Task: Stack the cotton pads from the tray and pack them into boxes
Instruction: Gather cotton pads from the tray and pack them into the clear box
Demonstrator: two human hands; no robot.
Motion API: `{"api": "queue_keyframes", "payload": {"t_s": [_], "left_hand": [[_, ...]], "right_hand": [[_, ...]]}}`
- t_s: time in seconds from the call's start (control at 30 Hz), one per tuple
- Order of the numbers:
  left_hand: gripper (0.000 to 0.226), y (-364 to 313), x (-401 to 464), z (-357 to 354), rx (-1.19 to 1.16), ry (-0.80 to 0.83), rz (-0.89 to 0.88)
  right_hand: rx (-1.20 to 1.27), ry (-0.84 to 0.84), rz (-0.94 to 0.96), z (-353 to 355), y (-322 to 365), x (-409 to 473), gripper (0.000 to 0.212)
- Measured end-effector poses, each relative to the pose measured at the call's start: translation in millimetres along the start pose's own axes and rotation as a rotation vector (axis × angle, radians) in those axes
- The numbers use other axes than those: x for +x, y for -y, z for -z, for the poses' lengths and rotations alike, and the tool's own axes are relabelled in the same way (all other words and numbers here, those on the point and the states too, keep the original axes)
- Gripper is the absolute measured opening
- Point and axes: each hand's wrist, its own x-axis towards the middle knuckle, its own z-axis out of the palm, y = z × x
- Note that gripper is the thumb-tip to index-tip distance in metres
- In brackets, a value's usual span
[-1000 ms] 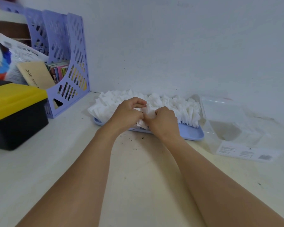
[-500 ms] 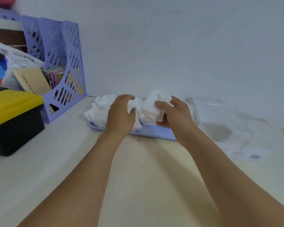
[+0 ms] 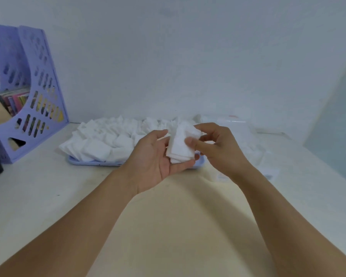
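Several square cotton pads [image 3: 180, 144] sit bunched between our hands, lifted just above the near edge of the lavender tray [image 3: 92, 162]. Our left hand [image 3: 158, 154] cradles the bundle from below and behind, palm turned up and fingers curled under its lower edge. Our right hand [image 3: 216, 146] pinches it from the other side, thumb pressed on the front face and fingers bent round the back. The pads in the bundle are not yet squared: edges fan out at the top and bottom.

We judge this to be the stacking step, early in the task, since the heap of loose pads [image 3: 108, 138] covers most of the tray. The clear plastic box [image 3: 242, 124] stands just beyond our right hand, against the wall; whether anything lies inside it we cannot tell.

Next we would want to tap and press the edges flush, keeping a light, even squeeze, because soft pads slip and splay easily. Then the stack must travel right to the box and go in without tipping.
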Motion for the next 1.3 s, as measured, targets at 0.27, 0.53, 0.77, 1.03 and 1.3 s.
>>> {"api": "queue_keyframes", "payload": {"t_s": [0.27, 0.53, 0.77, 1.03, 1.3], "left_hand": [[0.034, 7.2, 1.6, -4.5, -0.051, -0.125, -0.044], [0.037, 6.9, 4.9, -8.8, 0.063, -0.186, -0.15], [0.039, 9.2, 3.5, -9.7, 0.052, -0.167, -0.162], [0.042, 11.9, 5.9, -4.4, 0.046, -0.146, -0.132], [0.041, 16.8, 7.5, -5.3, 0.141, -0.195, -0.185]], "right_hand": [[0.356, -0.12, -0.036, 9.3, 8.6, 0.6, 0.009], [0.222, 0.119, -0.118, 5.8, 2.0, -3.4, 0.02], [0.214, 0.057, -0.106, -5.0, 1.6, -5.7, 0.021], [0.177, 0.08, -0.105, -10.3, -3.0, -5.3, 0.019], [-0.244, -0.107, 0.198, -14.6, -6.1, -6.1, 0.032]]}}
